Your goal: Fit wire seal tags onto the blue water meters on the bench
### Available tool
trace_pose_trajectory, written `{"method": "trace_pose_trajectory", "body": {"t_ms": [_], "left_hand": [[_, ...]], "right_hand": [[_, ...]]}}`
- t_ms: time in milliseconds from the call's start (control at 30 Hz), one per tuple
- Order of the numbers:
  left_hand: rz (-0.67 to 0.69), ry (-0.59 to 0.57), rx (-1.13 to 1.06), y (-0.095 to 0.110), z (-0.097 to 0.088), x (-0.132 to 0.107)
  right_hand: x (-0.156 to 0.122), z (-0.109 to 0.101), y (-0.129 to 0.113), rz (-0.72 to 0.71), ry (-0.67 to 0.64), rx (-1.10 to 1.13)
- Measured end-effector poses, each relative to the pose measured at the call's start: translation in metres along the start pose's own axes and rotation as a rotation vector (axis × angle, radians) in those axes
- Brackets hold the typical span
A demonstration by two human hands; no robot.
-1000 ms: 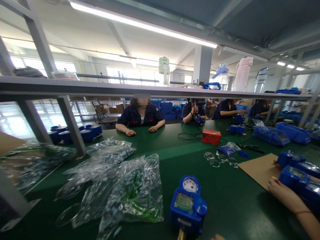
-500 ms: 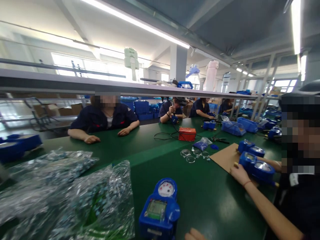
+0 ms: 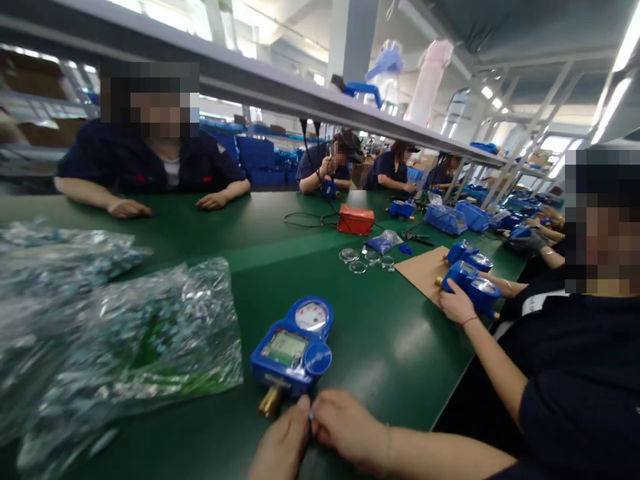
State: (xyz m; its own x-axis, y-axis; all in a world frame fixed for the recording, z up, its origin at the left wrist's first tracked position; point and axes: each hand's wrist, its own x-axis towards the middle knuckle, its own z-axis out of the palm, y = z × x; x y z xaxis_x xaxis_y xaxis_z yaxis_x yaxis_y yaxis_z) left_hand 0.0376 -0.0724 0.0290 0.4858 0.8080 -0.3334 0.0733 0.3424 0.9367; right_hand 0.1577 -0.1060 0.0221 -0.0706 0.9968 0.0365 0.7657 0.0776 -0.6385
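My left hand (image 3: 284,440) and my right hand (image 3: 350,427) meet at the near side of the green table, fingers pinched together. A tiny light-blue piece (image 3: 311,415) shows between their fingertips; its exact kind is too small to make out. Just beyond them lies a blue water meter (image 3: 285,353) with a round dial, a grey display, an open round lid and a brass threaded end (image 3: 270,402). To the left, a clear plastic bag (image 3: 165,333) holds many small light-blue pieces. One loose pale piece (image 3: 103,442) lies near its lower edge.
Another plastic bag (image 3: 65,257) lies behind at left. A co-worker's hand (image 3: 457,303) grips a blue meter (image 3: 470,287) by a cardboard sheet (image 3: 420,273). Clear rings (image 3: 357,267), a red box (image 3: 355,220) and blue bins (image 3: 445,219) stand farther back. An overhead shelf (image 3: 280,93) crosses above.
The view has tipped down and shifted. Both my hands now show together before the meter, where earlier only part of one hand showed at the bottom edge.
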Motion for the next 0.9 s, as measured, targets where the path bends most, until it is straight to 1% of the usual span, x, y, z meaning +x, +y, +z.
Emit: {"method": "trace_pose_trajectory", "body": {"t_ms": [33,100,133,200,233,300,400,500,600,700,800,900], "left_hand": [[-0.015,-0.004,-0.045,0.000,0.001,-0.003],[-0.098,-0.011,-0.104,0.001,0.001,-0.006],[-0.141,-0.019,-0.129,0.001,0.000,-0.007],[-0.205,-0.047,-0.167,0.001,-0.004,-0.008],[-0.225,-0.063,-0.180,0.001,-0.005,-0.008],[-0.255,-0.085,-0.190,0.001,-0.006,-0.008],[-0.277,-0.053,-0.215,0.001,-0.005,-0.007],[-0.300,-0.025,-0.259,0.001,-0.003,-0.008],[-0.336,-0.029,-0.271,0.002,-0.002,-0.011],[-0.333,-0.024,-0.264,0.002,0.000,-0.013],[-0.315,-0.031,-0.240,0.001,0.003,-0.014],[-0.269,-0.017,-0.201,0.002,0.004,-0.014]], "right_hand": [[-0.006,0.000,0.001,0.008,0.008,-0.001],[-0.014,-0.003,0.004,-0.044,0.094,-0.105],[-0.016,-0.006,0.006,-0.112,0.153,-0.205],[-0.016,-0.010,0.009,-0.294,0.241,-0.432],[-0.014,-0.012,0.010,-0.384,0.253,-0.525],[-0.010,-0.017,0.013,-0.525,0.237,-0.646],[-0.004,-0.024,0.015,-0.650,0.204,-0.725],[0.000,-0.028,0.018,-0.739,0.188,-0.741],[-0.002,-0.027,0.022,-0.777,0.191,-0.731],[-0.005,-0.024,0.027,-0.772,0.194,-0.701],[-0.008,-0.020,0.028,-0.737,0.205,-0.643],[-0.008,-0.018,0.026,-0.664,0.230,-0.574]]}}
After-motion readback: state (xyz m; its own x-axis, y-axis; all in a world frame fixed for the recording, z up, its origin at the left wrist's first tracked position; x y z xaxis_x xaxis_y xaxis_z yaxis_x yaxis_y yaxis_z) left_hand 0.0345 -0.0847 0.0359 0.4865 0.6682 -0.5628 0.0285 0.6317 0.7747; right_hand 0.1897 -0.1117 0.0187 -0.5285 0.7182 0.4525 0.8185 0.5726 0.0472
